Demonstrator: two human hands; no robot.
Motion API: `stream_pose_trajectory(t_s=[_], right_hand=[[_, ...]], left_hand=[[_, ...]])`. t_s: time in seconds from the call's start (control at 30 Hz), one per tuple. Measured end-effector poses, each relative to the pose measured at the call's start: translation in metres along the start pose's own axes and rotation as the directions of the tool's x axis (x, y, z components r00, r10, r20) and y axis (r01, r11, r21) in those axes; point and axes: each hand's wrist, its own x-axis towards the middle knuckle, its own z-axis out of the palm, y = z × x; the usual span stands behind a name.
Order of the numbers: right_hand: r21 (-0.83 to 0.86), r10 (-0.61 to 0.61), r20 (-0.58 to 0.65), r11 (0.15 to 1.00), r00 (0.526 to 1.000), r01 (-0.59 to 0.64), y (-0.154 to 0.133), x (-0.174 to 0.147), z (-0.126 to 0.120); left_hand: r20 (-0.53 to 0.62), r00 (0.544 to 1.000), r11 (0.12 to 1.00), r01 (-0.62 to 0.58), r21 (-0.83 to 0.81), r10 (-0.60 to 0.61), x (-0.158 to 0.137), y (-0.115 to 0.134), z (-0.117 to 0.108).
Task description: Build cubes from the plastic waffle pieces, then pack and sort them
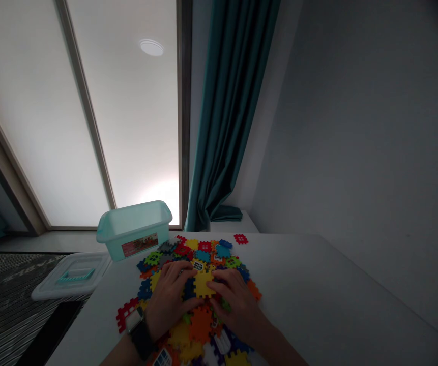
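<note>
A yellow square interlocking puzzle block [204,284] with toothed edges lies between my two hands, above the pile. My right hand [238,301] has its fingers closed on the right side of this block. On the other side, my left hand [168,294], with a dark watch on the wrist, curls its fingers and thumb around a dark blue block [189,288]. The blue block sits right against the yellow one; whether their teeth are joined is hard to see. Beneath both hands spreads a pile of colourful toothed blocks, among them an orange block [201,324].
A pale teal plastic bin [135,239] stands at the table's back left. Its clear lid [74,277] with a teal handle lies at the left edge. One red block [240,239] sits apart on the white table [318,305]. Behind hangs a teal curtain [230,112].
</note>
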Motion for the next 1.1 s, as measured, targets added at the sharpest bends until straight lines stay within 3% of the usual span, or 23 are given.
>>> stream_pose_trajectory(t_s=[0.3, 0.67, 0.87, 1.1], right_hand=[[-0.006, 0.010, -0.026, 1.000, 1.000, -0.010, -0.001, 0.000, 0.003], [-0.003, 0.128, -0.052, 0.992, 0.990, -0.128, 0.015, -0.007, -0.006], [-0.015, 0.157, -0.023, 0.987, 0.987, -0.158, 0.039, -0.020, -0.016], [0.036, 0.322, -0.001, 0.946, 0.947, -0.322, 0.080, -0.049, -0.024]], left_hand=[[0.017, 1.000, 0.999, 0.026, -0.039, -0.025, -0.001, 0.002, 0.003], [0.069, 0.998, 0.999, 0.004, 0.039, -0.007, -0.001, 0.001, 0.003], [0.121, 0.992, 0.996, -0.042, 0.076, 0.032, 0.001, 0.007, 0.000], [0.143, 0.986, 0.991, -0.093, 0.094, 0.079, 0.000, 0.003, 0.004]])
